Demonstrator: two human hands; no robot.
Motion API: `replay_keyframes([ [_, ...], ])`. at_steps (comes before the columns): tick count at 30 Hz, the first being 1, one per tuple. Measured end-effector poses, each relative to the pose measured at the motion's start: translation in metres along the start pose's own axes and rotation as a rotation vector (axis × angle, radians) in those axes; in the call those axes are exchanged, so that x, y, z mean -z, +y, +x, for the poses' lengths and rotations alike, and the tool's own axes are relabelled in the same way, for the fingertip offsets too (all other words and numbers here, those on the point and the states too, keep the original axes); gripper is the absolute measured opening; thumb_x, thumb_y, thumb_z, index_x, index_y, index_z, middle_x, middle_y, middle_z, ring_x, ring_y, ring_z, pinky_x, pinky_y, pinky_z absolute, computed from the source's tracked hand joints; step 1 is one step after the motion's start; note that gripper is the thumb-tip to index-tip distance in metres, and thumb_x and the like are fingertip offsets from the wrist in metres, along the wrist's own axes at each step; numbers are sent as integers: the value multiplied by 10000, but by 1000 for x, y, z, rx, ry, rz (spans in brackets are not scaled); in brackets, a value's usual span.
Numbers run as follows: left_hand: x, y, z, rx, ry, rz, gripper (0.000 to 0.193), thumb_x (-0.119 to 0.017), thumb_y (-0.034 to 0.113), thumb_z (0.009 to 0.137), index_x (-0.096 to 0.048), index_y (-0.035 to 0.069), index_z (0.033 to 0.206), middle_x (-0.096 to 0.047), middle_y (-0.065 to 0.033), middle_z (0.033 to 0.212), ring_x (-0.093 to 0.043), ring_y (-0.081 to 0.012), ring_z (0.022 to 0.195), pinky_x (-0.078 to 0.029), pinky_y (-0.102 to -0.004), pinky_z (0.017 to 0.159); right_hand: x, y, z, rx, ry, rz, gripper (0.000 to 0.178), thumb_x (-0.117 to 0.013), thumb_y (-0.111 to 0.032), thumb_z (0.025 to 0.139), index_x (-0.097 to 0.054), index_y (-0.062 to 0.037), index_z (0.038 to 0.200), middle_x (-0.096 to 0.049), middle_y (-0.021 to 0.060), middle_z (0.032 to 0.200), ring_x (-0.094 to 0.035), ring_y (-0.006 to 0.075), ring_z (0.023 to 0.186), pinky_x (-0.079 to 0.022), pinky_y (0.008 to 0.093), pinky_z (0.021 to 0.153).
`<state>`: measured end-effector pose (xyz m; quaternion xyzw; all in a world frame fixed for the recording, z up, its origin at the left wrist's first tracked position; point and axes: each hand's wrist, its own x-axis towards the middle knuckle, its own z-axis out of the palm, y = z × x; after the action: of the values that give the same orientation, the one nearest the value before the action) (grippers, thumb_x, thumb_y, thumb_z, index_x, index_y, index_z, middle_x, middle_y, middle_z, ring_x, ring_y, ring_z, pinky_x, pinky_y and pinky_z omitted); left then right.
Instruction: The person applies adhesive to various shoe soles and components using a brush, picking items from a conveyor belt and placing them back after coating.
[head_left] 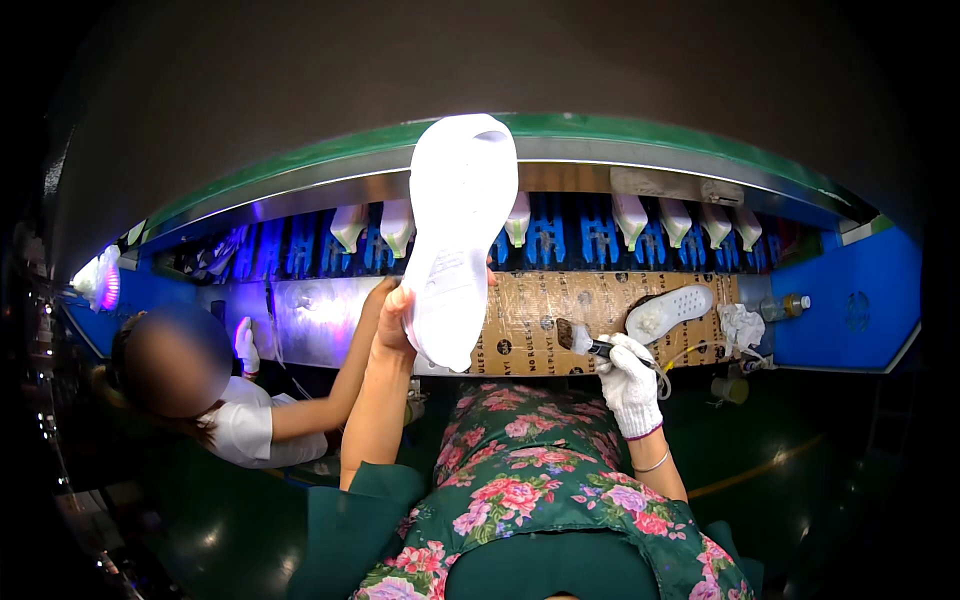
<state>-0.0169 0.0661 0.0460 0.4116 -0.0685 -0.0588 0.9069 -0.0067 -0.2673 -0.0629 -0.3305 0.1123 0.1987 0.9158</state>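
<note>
My left hand (396, 322), bare, grips a white shoe sole (450, 240) by its side and holds it up over the workbench. The sole stands lengthwise, its wider end away from me, with a hollow at that end. In my right hand (629, 378), which wears a white knit glove, is a brush (598, 346) with a dark handle. Its brown bristles (567, 334) point left above the cardboard. Close beyond the glove lies a white, perforated, sole-shaped piece (672, 312), with a whitish lump at its near end.
Printed cardboard (530, 325) covers the bench. Behind it, several pale shoe-shaped pieces (628, 220) stand along blue holders (545, 240). A crumpled white cloth (741, 327) and small bottle (788, 306) are at right. At left, a co-worker's arm (322, 415) reaches close to my left forearm.
</note>
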Motion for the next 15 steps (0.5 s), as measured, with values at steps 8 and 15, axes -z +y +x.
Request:
replay_keyframes([
  [8, -13, -8, -12, 12, 19, -13, 1053, -767, 601, 663, -413, -58, 1404, -600, -242, 1222, -650, -262, 1067, -567, -337, 875, -3, 8, 1, 6, 10, -17, 218, -649, 45, 856, -665, 40, 1072, -689, 183, 1041, -670, 249, 862, -538, 319, 704],
  [15, -22, -12, -24, -7, 60, 8, 1073, -754, 618, 674, -391, -59, 1423, -599, -249, 1232, -654, -267, 1066, -571, -344, 868, -6, 5, -1, -34, 1, -14, 205, -642, 32, 867, -664, 47, 1071, -692, 182, 1030, -663, 244, 844, -531, 319, 702],
])
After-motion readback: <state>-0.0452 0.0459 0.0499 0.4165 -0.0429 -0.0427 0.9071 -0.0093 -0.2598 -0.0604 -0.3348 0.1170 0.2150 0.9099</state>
